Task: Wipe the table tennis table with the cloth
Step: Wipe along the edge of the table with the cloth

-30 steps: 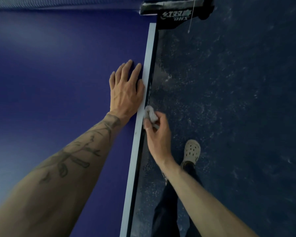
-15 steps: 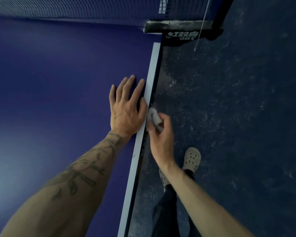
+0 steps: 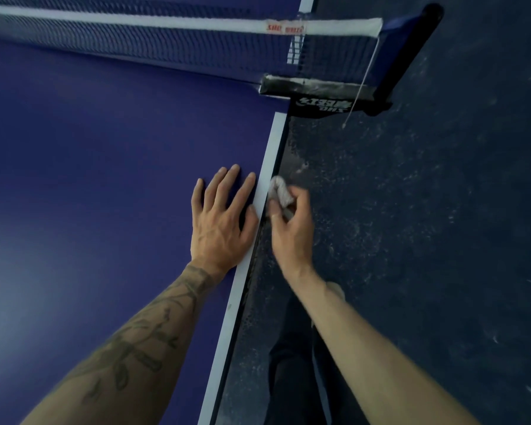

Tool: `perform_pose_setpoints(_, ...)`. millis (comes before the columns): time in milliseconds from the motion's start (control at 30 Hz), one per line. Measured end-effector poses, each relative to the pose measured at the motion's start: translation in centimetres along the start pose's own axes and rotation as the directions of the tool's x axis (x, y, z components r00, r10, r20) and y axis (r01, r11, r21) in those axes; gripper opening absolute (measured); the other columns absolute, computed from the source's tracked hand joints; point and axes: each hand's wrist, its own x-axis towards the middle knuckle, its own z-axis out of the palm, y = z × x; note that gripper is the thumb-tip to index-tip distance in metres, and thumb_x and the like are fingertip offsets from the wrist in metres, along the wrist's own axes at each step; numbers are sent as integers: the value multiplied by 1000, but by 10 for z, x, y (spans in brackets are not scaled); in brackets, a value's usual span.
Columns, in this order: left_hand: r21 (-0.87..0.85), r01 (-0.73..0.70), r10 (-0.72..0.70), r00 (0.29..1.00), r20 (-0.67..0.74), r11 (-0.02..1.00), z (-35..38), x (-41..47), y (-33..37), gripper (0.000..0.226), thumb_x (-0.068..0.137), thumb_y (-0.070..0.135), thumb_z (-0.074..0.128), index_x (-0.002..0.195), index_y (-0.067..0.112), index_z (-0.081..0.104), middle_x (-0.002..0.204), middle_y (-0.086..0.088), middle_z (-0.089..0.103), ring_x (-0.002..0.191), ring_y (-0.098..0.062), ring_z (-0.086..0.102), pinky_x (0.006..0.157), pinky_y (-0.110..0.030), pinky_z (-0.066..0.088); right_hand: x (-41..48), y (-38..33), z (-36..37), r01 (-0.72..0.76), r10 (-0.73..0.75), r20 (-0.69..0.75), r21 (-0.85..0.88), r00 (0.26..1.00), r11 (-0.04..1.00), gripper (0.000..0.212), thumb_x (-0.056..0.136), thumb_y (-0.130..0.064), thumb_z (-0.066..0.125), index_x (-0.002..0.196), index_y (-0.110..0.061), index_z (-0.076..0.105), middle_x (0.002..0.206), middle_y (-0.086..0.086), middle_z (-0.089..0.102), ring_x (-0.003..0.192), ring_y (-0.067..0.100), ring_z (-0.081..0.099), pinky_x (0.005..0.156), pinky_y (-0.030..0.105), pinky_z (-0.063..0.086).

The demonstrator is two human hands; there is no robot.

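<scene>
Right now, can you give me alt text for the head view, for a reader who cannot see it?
The right hand pinches a crumpled whitish cloth at the side edge of a blue table tennis table. The left hand lies flat on top of the table beside it, fingers straight. The net and its black clamp stand just ahead.

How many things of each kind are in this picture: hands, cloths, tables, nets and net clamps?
Hands: 2, the left hand and the right hand
Cloth: 1
Table: 1
Net: 1
Net clamp: 1
Total: 6
</scene>
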Motion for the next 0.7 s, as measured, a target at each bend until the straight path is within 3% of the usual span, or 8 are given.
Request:
perform_pose_setpoints(100,3,11,-11,1000,14,1000,-4,1,3,51,105,27,53,154,18,52,162,-10,44,152,-31,38,123,-61,24,-28,5,-7,-33,35,51,-23,998,999,24,104,-22,69,122,-8,61,113,6,70,99,21,68,82,32,58)
perform_pose_setpoints(300,-26,13,-11,998,55,1000,-6,53,-1,49,105,30,53,152,16,54,159,-11,47,149,-33,41,124,-57,26,63,-29,2,-47,46,-26,-36,999,998,13,105,-15,66,115,-15,57,113,8,68,102,28,66,90,47,56)
perform_pose_setpoints(400,-28,30,-29,998,47,999,1,95,-3,49,105,31,54,152,17,54,160,-12,46,149,-34,41,124,-56,26,108,-42,5,-31,28,-71,-39,997,999,15,105,-16,65,119,-12,58,116,9,67,101,21,65,87,35,55)
perform_pose_setpoints(500,-38,34,-33,999,29,999,10,128,-1,48,105,29,55,151,15,55,159,-13,47,149,-35,41,123,-57,27,93,-35,5,-68,67,-41,-36,997,997,16,106,-21,65,120,-16,59,114,2,67,95,8,64,81,19,51)
perform_pose_setpoints(600,-56,32,-32,999,5,998,19,141,0,44,104,26,56,145,13,60,157,-14,49,148,-36,42,124,-59,26,66,-25,1,-128,128,8,-14,992,992,18,106,-27,66,120,-18,60,111,1,70,96,12,67,80,24,54)
perform_pose_setpoints(700,-39,17,-18,1000,-15,999,26,139,-2,43,103,28,56,143,13,60,156,-14,49,149,-35,41,124,-59,25,90,-31,4,-135,135,-43,-2,990,991,17,106,-23,66,121,-17,61,113,3,71,99,16,68,83,27,55)
